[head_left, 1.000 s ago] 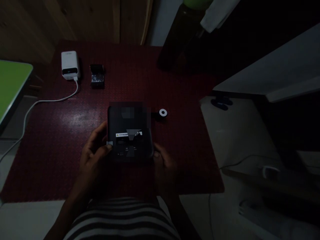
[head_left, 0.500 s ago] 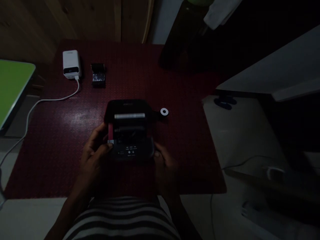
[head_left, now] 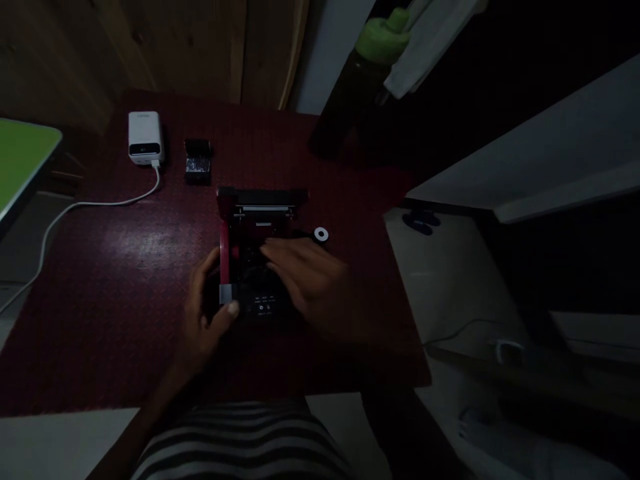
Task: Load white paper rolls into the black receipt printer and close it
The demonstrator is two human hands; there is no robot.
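A small black and red printer-like device [head_left: 263, 303] rests on the dark red table, its lid [head_left: 270, 197] raised upright. My left hand [head_left: 207, 310] grips its left side, thumb on the grey corner piece. My right hand [head_left: 310, 277] reaches over the open compartment from the right, fingers close together with their tips inside; whether they pinch anything is too dark to tell. Right of the device lies a small white ring-shaped piece [head_left: 321, 234]. A black roll-like part [head_left: 198, 161] sits farther back on the left.
A white power bank [head_left: 145, 137] with a white cable stands at the back left of the red table [head_left: 125, 267]. A tall bottle with a green cap [head_left: 383, 40] stands at the back right. A green-topped surface [head_left: 25, 157] is at far left.
My right hand has left the device's right side and moved up and over its open compartment. The lid stands more upright. My left hand still holds the left side.
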